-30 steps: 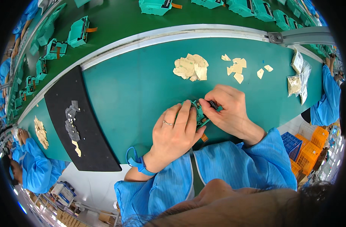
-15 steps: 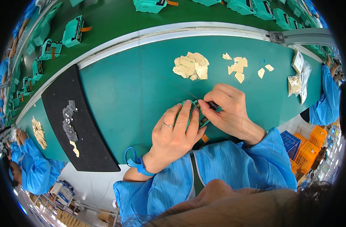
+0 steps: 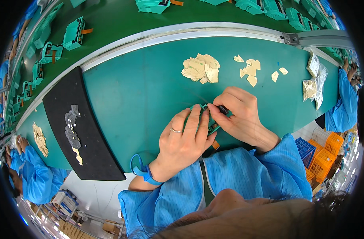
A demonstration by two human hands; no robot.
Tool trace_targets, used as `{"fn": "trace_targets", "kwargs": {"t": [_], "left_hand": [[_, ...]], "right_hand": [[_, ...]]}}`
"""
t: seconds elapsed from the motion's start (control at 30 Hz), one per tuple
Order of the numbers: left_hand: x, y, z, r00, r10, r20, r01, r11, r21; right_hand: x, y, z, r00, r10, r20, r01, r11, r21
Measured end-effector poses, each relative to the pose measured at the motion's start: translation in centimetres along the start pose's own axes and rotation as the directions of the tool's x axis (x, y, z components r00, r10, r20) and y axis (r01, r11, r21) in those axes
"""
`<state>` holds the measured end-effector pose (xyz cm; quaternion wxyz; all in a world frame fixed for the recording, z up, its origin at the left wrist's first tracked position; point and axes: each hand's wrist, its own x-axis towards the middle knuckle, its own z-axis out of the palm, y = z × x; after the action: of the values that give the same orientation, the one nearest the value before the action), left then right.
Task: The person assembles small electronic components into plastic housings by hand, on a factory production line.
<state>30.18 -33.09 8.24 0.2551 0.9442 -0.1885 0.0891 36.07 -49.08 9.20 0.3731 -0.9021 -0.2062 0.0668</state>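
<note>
My left hand point(image 3: 182, 135), with a ring and a blue wrist strap point(image 3: 145, 171), lies over a small green plastic housing point(image 3: 215, 127) and holds it against the table. An orange ribbon tab point(image 3: 216, 145) sticks out at the housing's near side. My right hand point(image 3: 243, 115) pinches a small black piece point(image 3: 222, 109) at the housing's far right corner. Both hands' fingertips meet there, so the exact contact is hidden. Beyond them lies a pile of cream adhesive-backed pieces point(image 3: 200, 68).
Loose cream scraps point(image 3: 250, 71) and clear bags point(image 3: 315, 83) lie to the right. On the left, a black mat point(image 3: 84, 155) bears grey pieces point(image 3: 72, 129). Past the metal rail point(image 3: 182, 31), a green belt carries several green housings point(image 3: 73, 34). Co-workers in blue sit at both sides.
The housings on the belt have shifted slightly left. My hands stay nearly in place, with only small finger movement at the housing.
</note>
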Motion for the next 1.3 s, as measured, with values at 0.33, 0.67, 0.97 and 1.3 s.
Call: {"fn": "trace_targets", "kwargs": {"t": [0.33, 0.67, 0.97, 1.3], "left_hand": [[0.0, 0.0, -0.1, 0.999, 0.009, 0.033, -0.01, 1.0, 0.011], [-0.1, 0.2, 0.0, 0.998, -0.008, 0.06, 0.005, 0.999, 0.045], [-0.1, 0.4, -0.1, 0.996, -0.048, 0.078, 0.044, 0.998, 0.055], [0.8, 0.9, -1.9, 0.982, -0.101, 0.158, 0.119, 0.987, -0.11]], "right_hand": [[0.0, 0.7, 0.1, 0.995, 0.084, 0.051, -0.088, 0.993, 0.081], [0.1, 1.3, -0.1, 0.983, 0.145, 0.11, -0.16, 0.978, 0.134], [0.1, 1.6, -0.3, 0.994, 0.044, 0.096, -0.055, 0.991, 0.123], [0.3, -0.3, -2.6, 0.996, 0.057, 0.071, -0.062, 0.995, 0.082]]}}
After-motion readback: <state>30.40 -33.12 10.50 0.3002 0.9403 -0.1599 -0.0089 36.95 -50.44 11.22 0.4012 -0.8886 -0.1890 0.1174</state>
